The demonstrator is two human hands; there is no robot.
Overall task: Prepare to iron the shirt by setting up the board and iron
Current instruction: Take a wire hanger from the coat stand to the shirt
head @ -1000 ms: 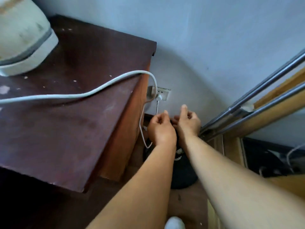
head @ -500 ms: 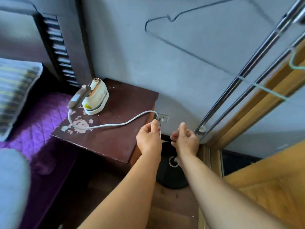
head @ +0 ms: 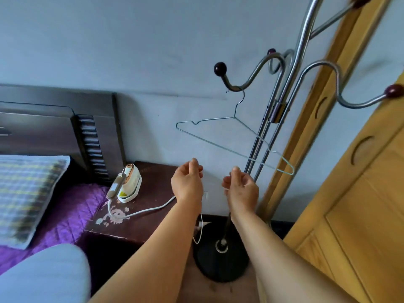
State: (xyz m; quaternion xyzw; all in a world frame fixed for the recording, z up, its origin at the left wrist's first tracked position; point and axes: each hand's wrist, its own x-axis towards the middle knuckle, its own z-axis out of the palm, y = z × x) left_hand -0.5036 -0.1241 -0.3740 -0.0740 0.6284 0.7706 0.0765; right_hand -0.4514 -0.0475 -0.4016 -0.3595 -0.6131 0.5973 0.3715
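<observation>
A small white iron (head: pixel 126 185) stands on its heel on the dark wooden nightstand (head: pixel 150 224). Its white cord (head: pixel 150 209) runs across the nightstand top, drops over the right edge and hangs in a loop near the wall. My left hand (head: pixel 188 184) and my right hand (head: pixel 241 189) are raised side by side in front of the wall, fingers loosely curled and apart, holding nothing. The wall socket is hidden behind my left hand. A pale blue padded surface (head: pixel 46 274), possibly the ironing board, fills the bottom left corner.
A metal coat stand (head: pixel 277 119) with a round black base (head: pixel 220 259) stands right of the nightstand, a wire hanger (head: pixel 231 136) on one hook. A yellow wooden door (head: pixel 354 193) is at right. A bed with a purple cover (head: pixel 65 213) and striped pillow (head: pixel 24 193) lies at left.
My view has risen and pulled back from the socket near the floor. Both hands have lifted away from the plug and the wall, and now hang free and apart.
</observation>
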